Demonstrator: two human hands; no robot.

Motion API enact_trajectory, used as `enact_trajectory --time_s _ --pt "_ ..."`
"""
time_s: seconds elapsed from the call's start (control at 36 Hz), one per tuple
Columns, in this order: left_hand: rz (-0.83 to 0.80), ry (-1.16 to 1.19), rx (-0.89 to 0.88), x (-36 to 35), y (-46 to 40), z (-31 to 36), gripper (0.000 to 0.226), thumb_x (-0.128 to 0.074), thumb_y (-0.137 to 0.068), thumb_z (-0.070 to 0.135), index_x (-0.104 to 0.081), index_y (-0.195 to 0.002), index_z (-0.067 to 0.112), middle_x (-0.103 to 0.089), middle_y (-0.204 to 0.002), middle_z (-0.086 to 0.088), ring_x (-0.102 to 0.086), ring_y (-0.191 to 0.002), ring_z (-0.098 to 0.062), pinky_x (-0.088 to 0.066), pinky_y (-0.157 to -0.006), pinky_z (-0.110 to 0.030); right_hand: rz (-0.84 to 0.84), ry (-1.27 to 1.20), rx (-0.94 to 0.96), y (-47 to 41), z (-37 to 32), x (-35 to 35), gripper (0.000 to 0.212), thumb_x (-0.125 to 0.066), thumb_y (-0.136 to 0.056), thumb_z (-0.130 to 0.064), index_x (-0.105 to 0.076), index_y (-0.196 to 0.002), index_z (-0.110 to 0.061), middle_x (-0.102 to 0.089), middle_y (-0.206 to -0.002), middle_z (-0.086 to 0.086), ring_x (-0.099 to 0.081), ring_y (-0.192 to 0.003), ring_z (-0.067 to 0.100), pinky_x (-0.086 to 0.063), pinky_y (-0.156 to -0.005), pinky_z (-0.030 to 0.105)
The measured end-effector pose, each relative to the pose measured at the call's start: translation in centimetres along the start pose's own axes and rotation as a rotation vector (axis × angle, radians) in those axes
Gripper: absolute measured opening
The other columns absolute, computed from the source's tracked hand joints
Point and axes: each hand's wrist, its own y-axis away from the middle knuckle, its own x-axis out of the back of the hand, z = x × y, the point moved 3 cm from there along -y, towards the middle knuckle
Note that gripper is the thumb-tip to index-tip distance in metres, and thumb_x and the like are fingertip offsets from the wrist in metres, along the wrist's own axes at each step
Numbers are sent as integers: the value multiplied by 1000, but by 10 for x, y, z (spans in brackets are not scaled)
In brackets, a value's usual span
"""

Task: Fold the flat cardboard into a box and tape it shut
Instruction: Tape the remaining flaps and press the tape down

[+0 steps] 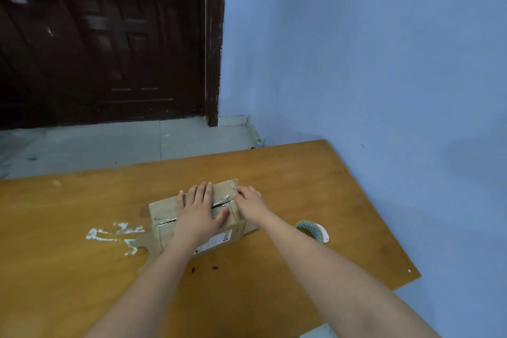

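Now w/ left hand (pixel 199 215) flat, fingers straight, pinning the brown cardboard box (pixel 192 217) flaps, right hand (pixel 251 204) fingertips should rub tape down firmly along seam, w/o wrinkles.

Desk (pixel 274 269): orange-brown wood-grain top, seen from above at an angle, its right edge just beside a blue wall. Far edge ran parallel to a grey tiled floor (pixel 123 145) beyond.

Directly on the desk:
- Cardboard box (pixel 164 219), closed, standing near the centre; glossy tape along the top seam; white printed label on the near side face.
- Tape roll (pixel 312 229), lying just right of the box, apart from it, partly hidden behind a forearm.
- White smear (pixel 112 234), irregular, dried-looking, left of the box; its right end reached a lighter patch by the box's lower left corner.
- Small dark specks (pixel 204 268) in front of the box; nature could not be told.
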Motion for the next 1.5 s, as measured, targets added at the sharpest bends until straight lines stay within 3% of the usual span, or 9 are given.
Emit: enact_trajectory --time_s 0.25,0.39,0.58,0.83,0.92,1.06,1.14,1.36,1.5 --pt "34 2 -7 -1 1 -1 82 -17 -85 69 -13 -150 19 -22 -154 1 -12 -142 -21 3 -115 -44 -8 25 51 11 13 4 43 -33 -99 -16 -44 -140 -12 -43 -142 8 -27 -136 27 -21 -109 30" --pt "40 0 -5 1 2 0 83 -15 -84 69 -13 -150 19 -23 -154 1 -13 -142 -21 2 -116 -44 -26 44 76 18 19 10 39 -37 -96 -12 -58 -129 -11 -54 -134 12 -41 -128 28 -31 -109 32" --pt "27 9 -6 2 1 0 82 -16 -86 69 -10 -150 19 -21 -155 0 -11 -143 -21 5 -115 -44 -49 -21 -5 7 17 12 30 -38 -96 -15 -58 -116 -8 -60 -122 10 -51 -103 18 -36 -80 25" --pt "12 10 -13 2 0 -1 82 -19 -86 68 -10 -150 19 -20 -155 1 -11 -142 -19 5 -115 -45 -112 -145 -32 -15 0 10 39 -34 -96 -11 -49 -131 -12 -54 -131 6 -49 -112 16 -37 -90 25" --pt "10 9 -13 3 0 -1 82 -21 -85 69 -11 -150 19 -21 -154 2 -12 -142 -19 5 -115 -45 -85 -67 -7 -25 1 14 38 -35 -95 -8 -53 -129 -6 -54 -134 11 -49 -122 23 -36 -96 27" --pt "-6 -5 -19 3 0 -2 83 -20 -85 70 -10 -150 19 -20 -155 3 -11 -143 -19 6 -114 -44 -1 77 16 -43 17 23 28 -49 -92 -8 -60 -117 -4 -62 -120 14 -56 -111 26 -38 -82 22" --pt "-17 -11 -30 3 0 -3 85 -17 -84 72 -9 -150 20 -20 -154 3 -11 -143 -18 7 -114 -43 23 114 56 -52 21 26 36 -60 -89 -14 -54 -123 -4 -61 -120 12 -57 -111 25 -40 -86 24" --pt "-31 -37 -75 7 0 -7 85 -29 -85 72 -17 -149 19 -27 -151 3 -19 -140 -16 1 -116 -41 -135 297 328 -69 15 25 48 -59 -89 -14 -48 -135 -15 -53 -134 5 -47 -125 20 -39 -105 35" --pt "-46 -81 -71 14 1 -4 93 -17 -77 76 -21 -148 18 -31 -149 2 -23 -139 -18 -2 -116 -39 -236 469 451 -82 10 33 34 -57 -90 -22 -60 -123 -15 -58 -127 5 -50 -119 24 -42 -98 38"
